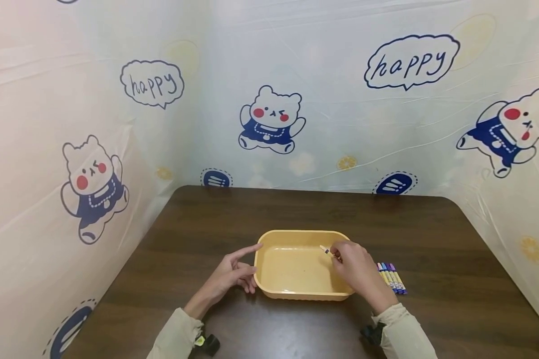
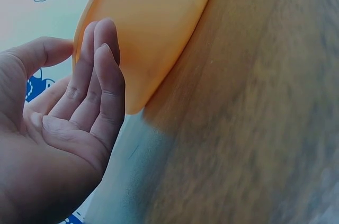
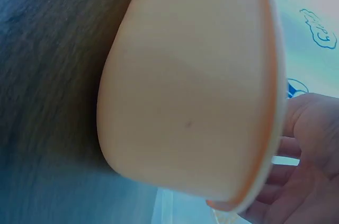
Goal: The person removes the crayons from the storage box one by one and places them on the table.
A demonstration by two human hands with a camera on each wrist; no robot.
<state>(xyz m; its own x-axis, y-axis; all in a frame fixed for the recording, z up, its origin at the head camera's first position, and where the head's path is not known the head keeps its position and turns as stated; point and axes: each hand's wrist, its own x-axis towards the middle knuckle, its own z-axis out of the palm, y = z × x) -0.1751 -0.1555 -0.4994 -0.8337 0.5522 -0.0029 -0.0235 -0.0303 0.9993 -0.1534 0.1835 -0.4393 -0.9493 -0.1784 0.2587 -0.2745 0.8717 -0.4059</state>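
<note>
A yellow plastic basin sits on the dark wooden table. Over its right part my right hand pinches a slim marker with a whitish tip end pointing up and left. My left hand is at the basin's left side, index finger stretched to the rim and the other fingers loosely bent. Against the basin wall in the left wrist view, the thumb meets the rim. From the right wrist, the basin's outer wall hides the fingertips and the marker.
Several markers with yellow barrels and coloured caps lie side by side on the table, just right of the basin and partly behind the right forearm. A curtain printed with cartoon bears surrounds the table's back and sides.
</note>
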